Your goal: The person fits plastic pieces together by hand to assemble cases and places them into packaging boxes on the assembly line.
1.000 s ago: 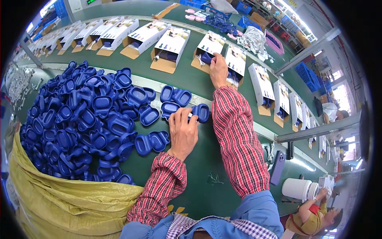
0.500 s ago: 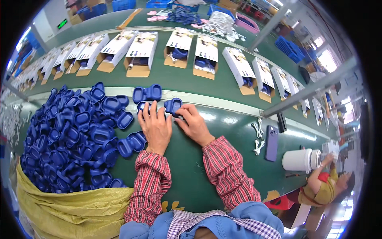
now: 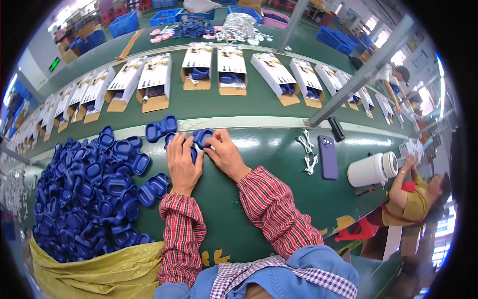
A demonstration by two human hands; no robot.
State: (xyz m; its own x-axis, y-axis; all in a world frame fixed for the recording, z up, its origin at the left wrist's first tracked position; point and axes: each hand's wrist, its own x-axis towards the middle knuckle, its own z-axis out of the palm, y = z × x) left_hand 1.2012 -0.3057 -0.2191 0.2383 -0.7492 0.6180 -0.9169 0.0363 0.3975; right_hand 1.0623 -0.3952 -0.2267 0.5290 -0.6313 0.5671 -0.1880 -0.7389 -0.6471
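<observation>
My left hand (image 3: 182, 168) is curved over a dark blue two-lobed plastic part, with blue showing between its thumb and index finger. Just right of it, my right hand (image 3: 228, 158) pinches the near edge of another blue plastic part (image 3: 202, 136) between thumb and fingers. Much of both parts is hidden under my fingers. A third two-lobed part (image 3: 161, 129) rests against the pale rail beyond my left hand. Left of my forearm lies one more loose part (image 3: 153, 189), beside a large heap of the same blue parts (image 3: 89, 194).
A yellow sack (image 3: 99, 271) lies at the heap's near edge. Open white boxes (image 3: 154, 74) line the green belt beyond the rail (image 3: 249, 122). To the right are white cables (image 3: 309, 164), a purple phone (image 3: 328, 157) and a white jug (image 3: 366, 170). A co-worker (image 3: 416, 199) sits far right.
The view has turned, so the scene sits further left and the boxes lower. My hands stay together at the rail; the blue part at my left thumb shows more.
</observation>
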